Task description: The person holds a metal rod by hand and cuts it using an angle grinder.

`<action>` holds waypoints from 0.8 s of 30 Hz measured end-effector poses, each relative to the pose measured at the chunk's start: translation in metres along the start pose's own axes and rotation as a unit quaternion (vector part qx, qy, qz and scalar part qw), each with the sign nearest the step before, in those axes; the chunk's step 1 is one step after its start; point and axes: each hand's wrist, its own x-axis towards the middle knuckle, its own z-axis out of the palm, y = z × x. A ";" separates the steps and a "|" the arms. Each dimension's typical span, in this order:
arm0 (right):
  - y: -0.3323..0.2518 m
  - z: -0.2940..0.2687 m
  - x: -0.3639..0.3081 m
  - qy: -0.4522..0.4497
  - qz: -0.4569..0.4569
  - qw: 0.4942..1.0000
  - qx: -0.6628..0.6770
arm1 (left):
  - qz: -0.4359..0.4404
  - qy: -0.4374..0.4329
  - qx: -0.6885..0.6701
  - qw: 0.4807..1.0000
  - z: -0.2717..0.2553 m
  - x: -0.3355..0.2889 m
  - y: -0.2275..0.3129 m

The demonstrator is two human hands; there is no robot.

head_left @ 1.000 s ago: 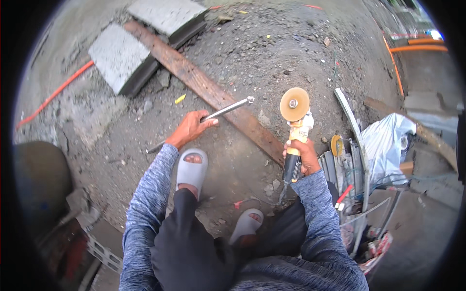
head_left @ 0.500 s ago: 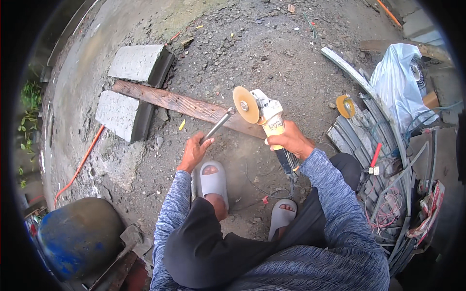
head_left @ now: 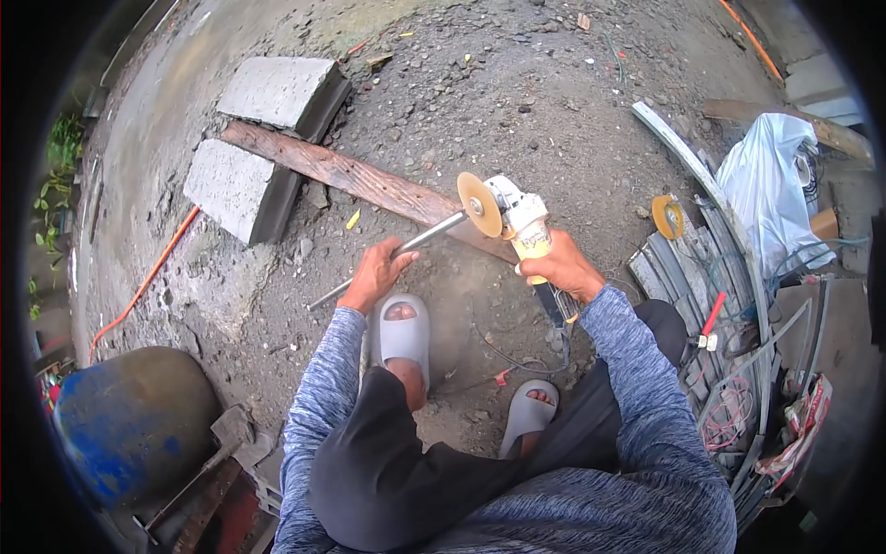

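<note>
My right hand (head_left: 565,268) is wrapped round the body of an angle grinder (head_left: 528,222), which is yellow and white with a tan disc (head_left: 480,205). A thin metal rod (head_left: 430,234) is gripped in my left hand (head_left: 377,274). Its upper end meets the edge of the disc, or lies right beside it; I cannot tell which. The rod's lower end sticks out past my wrist on the left. Beneath the disc, a worn wooden plank (head_left: 369,179) lies on the ground. From the grinder's lower end a cord (head_left: 563,355) runs down near my right foot.
Two concrete blocks (head_left: 277,90) stand by the plank's far left end. At the right lie metal strips (head_left: 678,277), a loose yellow disc (head_left: 667,216), a red-handled hammer-like tool (head_left: 712,314) and a white plastic bag (head_left: 768,185). A blue-stained drum (head_left: 129,434) sits lower left.
The rod has swung flatter and its upper end has come to the disc. More of its lower end now shows beyond my left hand. The grinder has moved slightly right in the picture.
</note>
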 end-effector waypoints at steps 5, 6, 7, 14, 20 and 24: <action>0.001 0.002 0.000 0.001 0.003 1.000 -0.012 | 0.020 -0.015 -0.002 1.000 -0.007 0.001 0.005; 0.001 0.002 -0.001 0.006 0.005 1.000 -0.016 | 0.009 -0.019 -0.006 1.000 -0.007 0.001 0.005; 0.002 0.002 -0.001 0.021 0.008 0.999 -0.026 | 0.004 -0.024 -0.001 1.000 -0.007 0.001 0.006; 0.005 0.001 -0.005 0.022 -0.004 0.999 -0.037 | 0.004 -0.001 0.016 1.000 -0.011 0.006 0.013; 0.004 0.000 -0.009 0.046 0.027 0.999 -0.002 | -0.029 -0.001 0.001 1.000 -0.031 0.011 0.022; -0.003 -0.004 -0.014 0.057 0.051 0.992 0.100 | -0.024 0.055 -0.019 0.998 -0.075 0.005 0.047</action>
